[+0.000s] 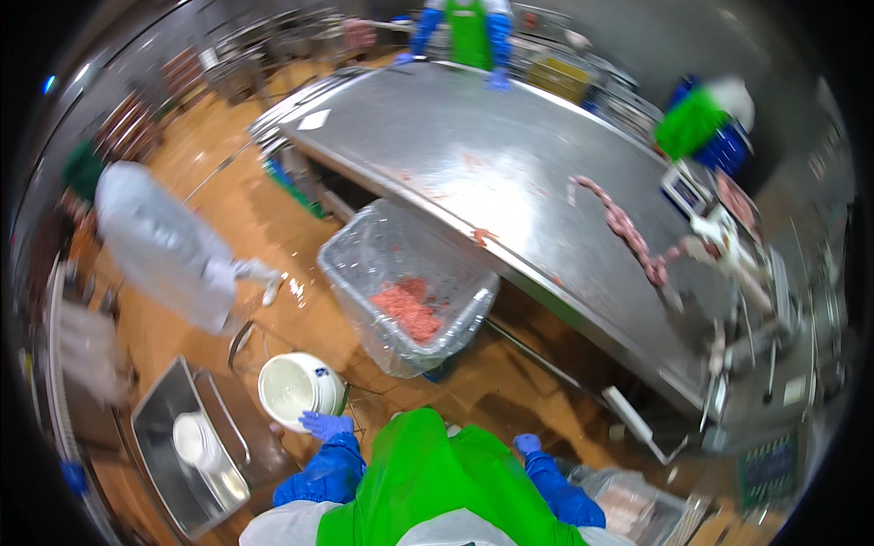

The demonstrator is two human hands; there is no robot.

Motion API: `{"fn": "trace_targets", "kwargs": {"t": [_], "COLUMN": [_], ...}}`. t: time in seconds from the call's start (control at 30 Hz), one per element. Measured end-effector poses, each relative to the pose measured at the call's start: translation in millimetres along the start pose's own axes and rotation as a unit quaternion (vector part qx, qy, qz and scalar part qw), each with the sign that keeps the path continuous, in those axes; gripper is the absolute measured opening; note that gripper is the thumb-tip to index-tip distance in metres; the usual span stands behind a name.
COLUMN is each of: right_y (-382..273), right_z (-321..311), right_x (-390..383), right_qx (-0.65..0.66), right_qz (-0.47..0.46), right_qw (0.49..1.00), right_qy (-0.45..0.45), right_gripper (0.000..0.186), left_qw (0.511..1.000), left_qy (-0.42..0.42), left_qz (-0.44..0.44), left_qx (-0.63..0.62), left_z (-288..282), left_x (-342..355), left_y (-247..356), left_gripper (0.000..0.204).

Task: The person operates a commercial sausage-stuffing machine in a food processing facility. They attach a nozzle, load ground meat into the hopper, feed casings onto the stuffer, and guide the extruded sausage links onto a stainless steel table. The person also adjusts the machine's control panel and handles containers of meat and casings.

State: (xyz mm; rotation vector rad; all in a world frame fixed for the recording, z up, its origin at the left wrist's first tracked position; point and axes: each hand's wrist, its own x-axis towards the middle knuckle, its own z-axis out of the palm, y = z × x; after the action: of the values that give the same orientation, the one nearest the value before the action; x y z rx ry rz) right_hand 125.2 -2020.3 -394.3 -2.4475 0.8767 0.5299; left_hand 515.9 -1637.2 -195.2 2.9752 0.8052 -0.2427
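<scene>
Steel bench (437, 118) runs diag. across the room, far L to near R, surface wet-shiny w/ a few meat scraps (482, 237). Sausage chain (626, 229) lies on its R part, nr the machine (774, 296) at that end. Floor (205, 150) orange-brown. Co-worker (469, 32) in green stands at the far edge; yellow crate (557, 80) to the R of them. Lined bin (358, 338) w/ pink ground meat (405, 311) is just beside the near edge. Steel cart (157, 446) lower L holds a small white tub (196, 441).

White bucket (326, 391) stands btwn bin & cart. L hand (326, 425), blue glove, open w/ fingers spread, right at bucket's near R side; can't tell if touching. R hand (526, 444) well apart from bucket, off to the R; too small to tell if open or closed.
</scene>
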Motion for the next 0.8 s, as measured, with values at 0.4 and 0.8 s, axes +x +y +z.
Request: {"fn": "trace_targets", "kwargs": {"t": [0.4,0.8], "right_y": [-32,-10], "right_z": [-14,-105], "right_x": [-121,-105], "right_qx": [0.401,0.578], "right_qz": [0.432,0.427], "right_qw": [0.808,0.683], "right_qy": [-0.019,0.130], "right_gripper": [0.038,0.018], "left_qw": [0.707,0.422], "left_qy": [-0.436,-0.618], "left_qz": [0.540,0.645], "left_qx": [-0.132,-0.155], "left_z": [118,-43], "left_x": [-7,-278], "left_y": [201,428], "left_gripper": [0.037,0.029]}}
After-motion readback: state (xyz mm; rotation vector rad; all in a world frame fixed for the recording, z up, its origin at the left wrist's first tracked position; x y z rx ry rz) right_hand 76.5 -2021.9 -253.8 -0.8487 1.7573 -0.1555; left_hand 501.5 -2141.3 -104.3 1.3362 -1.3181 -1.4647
